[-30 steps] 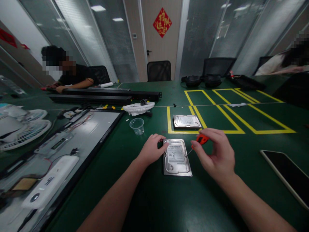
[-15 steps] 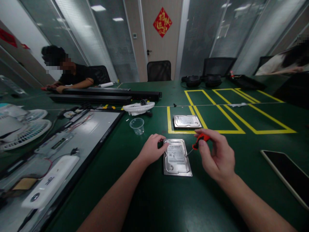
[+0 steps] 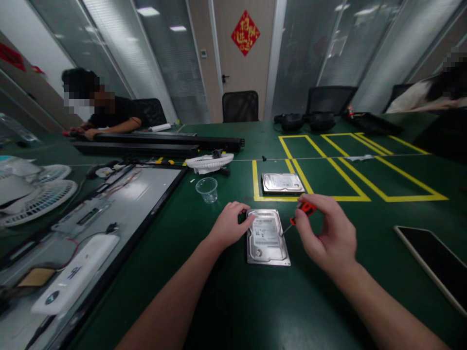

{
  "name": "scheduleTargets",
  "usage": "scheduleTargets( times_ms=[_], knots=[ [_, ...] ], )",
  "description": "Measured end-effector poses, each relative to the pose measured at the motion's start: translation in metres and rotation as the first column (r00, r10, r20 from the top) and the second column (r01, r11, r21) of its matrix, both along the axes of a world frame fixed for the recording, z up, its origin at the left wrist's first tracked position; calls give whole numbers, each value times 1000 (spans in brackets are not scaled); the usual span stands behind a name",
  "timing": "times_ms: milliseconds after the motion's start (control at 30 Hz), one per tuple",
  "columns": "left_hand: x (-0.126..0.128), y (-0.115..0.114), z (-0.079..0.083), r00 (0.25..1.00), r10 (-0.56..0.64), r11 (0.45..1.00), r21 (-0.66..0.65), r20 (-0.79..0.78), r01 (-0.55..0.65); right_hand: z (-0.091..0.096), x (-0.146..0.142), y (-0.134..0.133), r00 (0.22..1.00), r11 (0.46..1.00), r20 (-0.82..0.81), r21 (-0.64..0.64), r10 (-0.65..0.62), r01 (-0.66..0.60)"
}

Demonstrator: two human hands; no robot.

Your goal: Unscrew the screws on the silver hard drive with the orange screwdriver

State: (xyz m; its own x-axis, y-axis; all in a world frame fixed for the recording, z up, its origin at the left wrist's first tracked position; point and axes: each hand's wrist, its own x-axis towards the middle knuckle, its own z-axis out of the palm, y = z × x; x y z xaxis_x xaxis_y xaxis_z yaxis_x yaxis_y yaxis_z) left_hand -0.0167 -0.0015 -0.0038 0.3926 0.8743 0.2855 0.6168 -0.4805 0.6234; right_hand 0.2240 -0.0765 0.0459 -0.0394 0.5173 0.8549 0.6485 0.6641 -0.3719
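A silver hard drive point(image 3: 267, 238) lies flat on the green table point(image 3: 255, 301) in front of me. My left hand point(image 3: 229, 225) is curled against the drive's upper left edge, its fingers pressed on it. My right hand point(image 3: 328, 233) pinches a small screwdriver with a red and black handle point(image 3: 303, 210). The screwdriver's thin shaft slants down to the drive's right edge. A second silver hard drive point(image 3: 282, 183) rests just beyond, inside a yellow taped rectangle point(image 3: 255, 182).
A clear plastic cup point(image 3: 207, 189) and a white fan grille point(image 3: 213, 162) stand behind my left hand. An opened flat panel point(image 3: 91, 228) fills the left side. A dark tablet point(image 3: 434, 262) lies at the right. Other people sit at the far left and far right.
My right hand's fingers have shifted round the screwdriver handle, turning it slightly. The left hand and both drives have stayed put.
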Motion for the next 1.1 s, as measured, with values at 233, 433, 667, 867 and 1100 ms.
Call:
scheduleTargets(
  times_ms=[233,433,667,867,1100],
  knots=[
    [0,-1,2,1000,4,1000,-15,-11,-4,-12,0,-2,984,988,-174,-140,43,-68],
    [0,0,1,1000,8,1000,-14,-18,-8,-8,0,-2,992,990,-121,-129,39,-54],
    [0,0,0,1000,2,1000,-7,-15,-2,-1,2,3,999,999,19,34,-35,35],
    [0,-1,1,1000,5,1000,5,-14,-5,-1,0,2,1000,1000,7,13,-17,17],
    [0,0,-1,1000,6,1000,1,-14,-6,-4,1,-3,999,995,-53,-96,6,-11]
  ],
)
